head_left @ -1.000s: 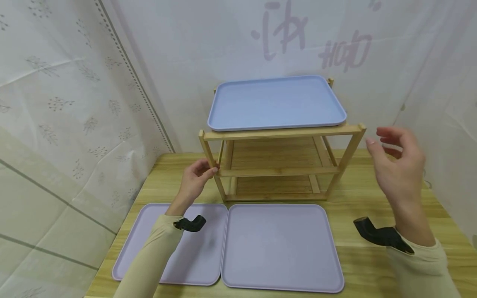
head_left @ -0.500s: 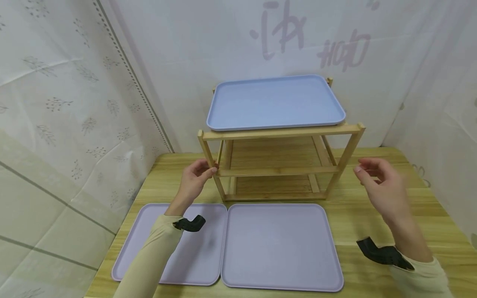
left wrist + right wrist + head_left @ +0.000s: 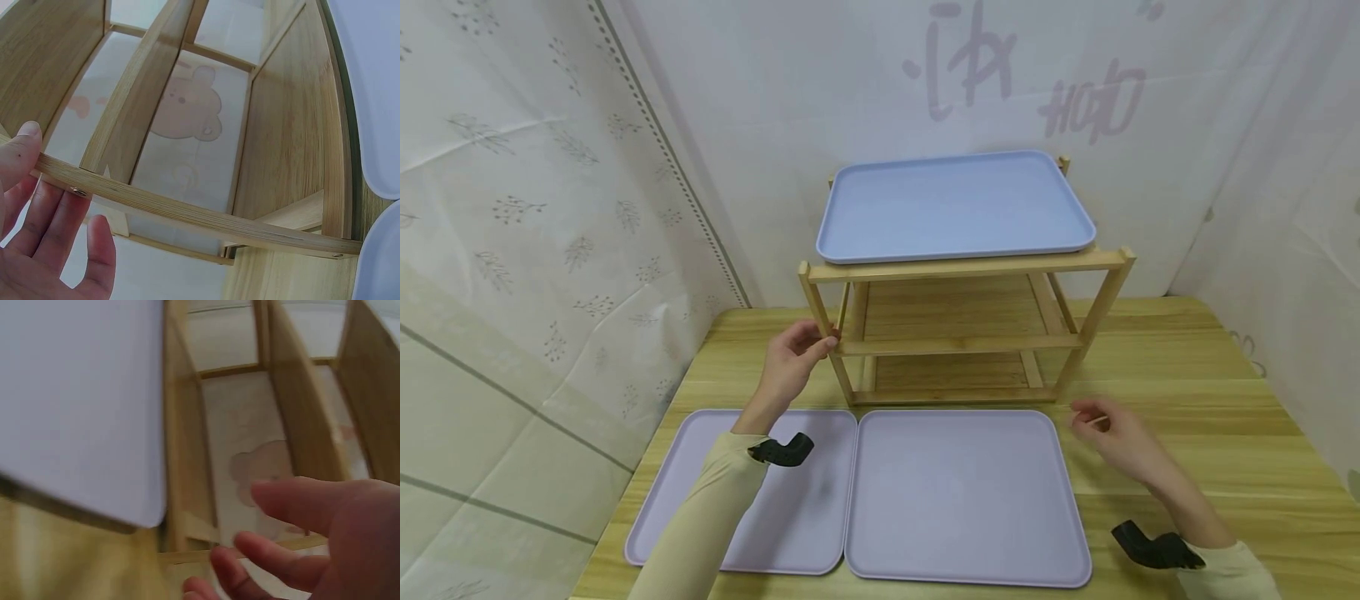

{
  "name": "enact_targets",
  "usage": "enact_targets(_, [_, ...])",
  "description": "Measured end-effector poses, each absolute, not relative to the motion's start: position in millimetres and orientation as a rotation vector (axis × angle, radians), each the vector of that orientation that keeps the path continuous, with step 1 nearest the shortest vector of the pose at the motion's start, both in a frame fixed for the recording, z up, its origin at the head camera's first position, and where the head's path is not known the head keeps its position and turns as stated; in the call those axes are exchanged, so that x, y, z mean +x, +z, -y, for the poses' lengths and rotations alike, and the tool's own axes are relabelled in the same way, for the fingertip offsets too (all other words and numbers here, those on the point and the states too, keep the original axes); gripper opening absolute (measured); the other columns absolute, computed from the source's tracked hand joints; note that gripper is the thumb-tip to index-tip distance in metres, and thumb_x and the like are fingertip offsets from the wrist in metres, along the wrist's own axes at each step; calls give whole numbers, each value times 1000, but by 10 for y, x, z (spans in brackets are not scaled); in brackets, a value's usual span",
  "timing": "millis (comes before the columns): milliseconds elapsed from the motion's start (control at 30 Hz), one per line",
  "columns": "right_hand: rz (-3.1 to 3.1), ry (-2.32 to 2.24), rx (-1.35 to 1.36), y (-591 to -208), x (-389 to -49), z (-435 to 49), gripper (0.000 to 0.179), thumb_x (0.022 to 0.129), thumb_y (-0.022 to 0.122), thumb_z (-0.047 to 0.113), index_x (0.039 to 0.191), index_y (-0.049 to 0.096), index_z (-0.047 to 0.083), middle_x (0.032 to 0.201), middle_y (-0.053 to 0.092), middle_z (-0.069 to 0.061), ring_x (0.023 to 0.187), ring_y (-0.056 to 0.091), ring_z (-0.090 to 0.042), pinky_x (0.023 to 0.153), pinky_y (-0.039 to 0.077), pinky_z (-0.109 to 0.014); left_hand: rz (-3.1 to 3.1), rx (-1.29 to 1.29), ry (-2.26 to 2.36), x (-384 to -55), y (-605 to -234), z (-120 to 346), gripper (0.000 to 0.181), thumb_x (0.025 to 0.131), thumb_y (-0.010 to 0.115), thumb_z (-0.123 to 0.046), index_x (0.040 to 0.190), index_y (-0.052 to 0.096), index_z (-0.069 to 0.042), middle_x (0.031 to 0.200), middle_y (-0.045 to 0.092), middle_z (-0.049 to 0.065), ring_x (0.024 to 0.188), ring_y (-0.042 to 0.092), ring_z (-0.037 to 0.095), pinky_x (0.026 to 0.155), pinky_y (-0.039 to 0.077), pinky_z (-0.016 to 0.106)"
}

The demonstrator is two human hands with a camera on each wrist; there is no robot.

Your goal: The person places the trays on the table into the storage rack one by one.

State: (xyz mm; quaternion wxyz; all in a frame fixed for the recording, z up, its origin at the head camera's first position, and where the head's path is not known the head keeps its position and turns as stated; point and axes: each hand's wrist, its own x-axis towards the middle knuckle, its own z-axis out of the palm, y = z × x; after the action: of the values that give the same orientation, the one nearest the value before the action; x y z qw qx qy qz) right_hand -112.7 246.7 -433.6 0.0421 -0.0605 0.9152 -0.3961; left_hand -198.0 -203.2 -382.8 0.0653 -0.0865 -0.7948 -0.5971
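Observation:
A wooden three-tier rack (image 3: 962, 345) stands at the back of the table. My left hand (image 3: 790, 358) pinches its left front post; in the left wrist view the thumb (image 3: 22, 153) lies on one side of the wood and fingers pass behind it. My right hand (image 3: 1116, 437) holds nothing, its fingers loosely bent, close to the upper right corner of a lilac tray (image 3: 966, 500). That tray's pale surface (image 3: 81, 400) also fills the left of the right wrist view. A second lilac tray (image 3: 805, 517) lies to its left, partly hidden under my left forearm.
A blue tray (image 3: 955, 208) sits on the rack's top tier. The middle shelf (image 3: 951, 308) and bottom shelf (image 3: 951, 372) show bare wood. White printed curtains (image 3: 760, 125) hang behind and beside the wooden table (image 3: 1187, 367).
My right hand has come down and to the left, from beside the rack's upper right to the near tray's corner. The left hand stays on the post; the rack and trays have not moved.

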Motion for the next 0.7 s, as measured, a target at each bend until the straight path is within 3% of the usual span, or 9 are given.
enact_targets(267, [-2765, -1092, -267, -4605, -1057, -2464, 25, 85, 70, 17, 98, 66, -4, 88, 67, -6, 79, 57, -14, 65, 46, -24, 2392, -271, -1812, -1980, -3825, 2025, 27, 92, 66, -12, 114, 62, 3, 96, 69, -10, 90, 63, 3, 80, 51, 18])
enact_targets(467, [-2752, -1021, -259, -4646, -1030, -2438, 25, 81, 74, 20, 93, 68, -1, 88, 67, -7, 83, 58, -18, 70, 47, -31, 2385, -259, -1824, -1978, -3820, 2021, 26, 91, 67, -11, 113, 63, 3, 94, 69, -13, 91, 64, 4, 79, 52, 19])
enact_targets(700, [-2703, -1002, -266, -4662, -1011, -2414, 25, 78, 77, 19, 89, 68, -1, 85, 68, -6, 78, 57, -16, 66, 46, -27, 2404, -236, -1809, -1970, -3813, 2019, 27, 91, 67, -12, 113, 63, 2, 98, 70, -3, 91, 63, 3, 79, 51, 18])
